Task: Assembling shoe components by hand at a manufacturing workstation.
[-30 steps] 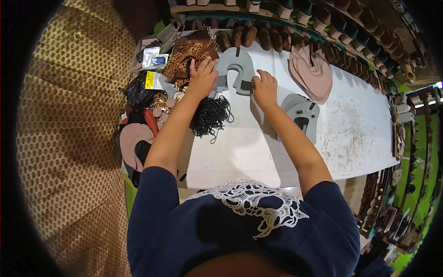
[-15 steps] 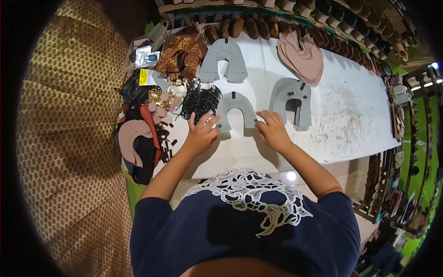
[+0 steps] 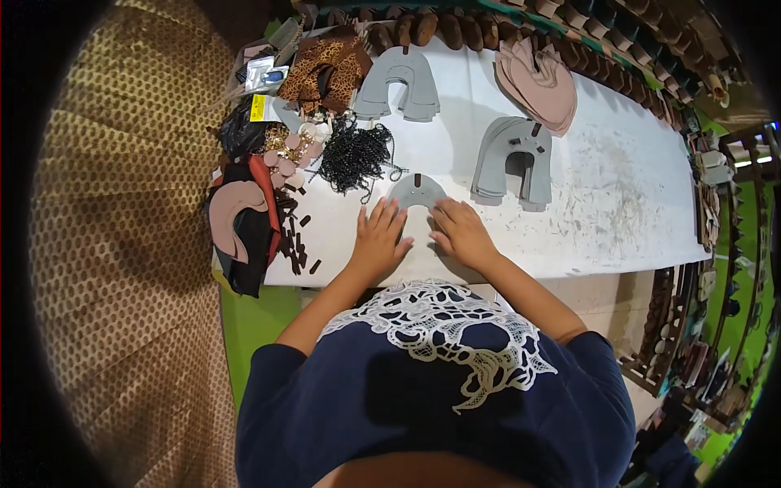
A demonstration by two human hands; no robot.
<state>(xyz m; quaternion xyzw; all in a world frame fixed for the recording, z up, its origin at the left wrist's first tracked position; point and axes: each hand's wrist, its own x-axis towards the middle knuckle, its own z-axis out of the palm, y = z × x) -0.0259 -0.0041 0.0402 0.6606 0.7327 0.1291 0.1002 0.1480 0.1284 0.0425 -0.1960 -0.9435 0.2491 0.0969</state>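
Note:
A grey arch-shaped piece (image 3: 416, 189) lies on the table near its front edge, with a small dark tab at its top. My left hand (image 3: 381, 237) rests over the piece's left leg, fingers stretched and slightly apart. Over the right leg lies my right hand (image 3: 466, 233), its fingers likewise extended. Both legs are mostly hidden under the hands. To the left of the arch is a heap of black beaded strands (image 3: 354, 159). A stack of similar grey arches (image 3: 496, 167) sits to the right, small dark bits on top. More grey arches (image 3: 396, 81) lie farther back.
Pink cut pieces (image 3: 537, 85) lie at the back of the white table (image 3: 610, 187). Leopard-print material (image 3: 325, 69), pink discs (image 3: 285, 167), dark short strips (image 3: 297, 244) and a curved pink piece (image 3: 236, 215) crowd the left side. Brown shoe forms (image 3: 451, 32) line the far edge.
The single grey arch and both hands have come nearer to me on the table. My hands now cover more of its legs. The view has shifted slightly, so the table appears higher.

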